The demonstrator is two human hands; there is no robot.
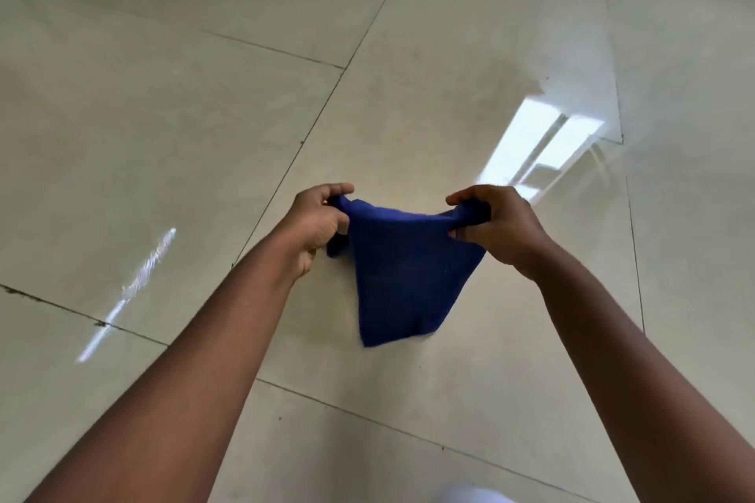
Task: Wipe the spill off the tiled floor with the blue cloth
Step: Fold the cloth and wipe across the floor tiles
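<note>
A dark blue cloth (402, 270) hangs in the air above the tiled floor (184, 114), stretched between both hands and drooping to a point below them. My left hand (316, 223) pinches its left top corner, with a bit of cloth bunched under the palm. My right hand (496, 225) grips the right top corner. A streaky wet-looking mark (139, 282) glints on the tile to the left of my left forearm; I cannot tell whether it is the spill or a reflection.
Large glossy beige tiles with dark grout lines cover the whole view. A bright window reflection (539, 147) lies on the floor at the right. A pale blurred object (470, 494) shows at the bottom edge.
</note>
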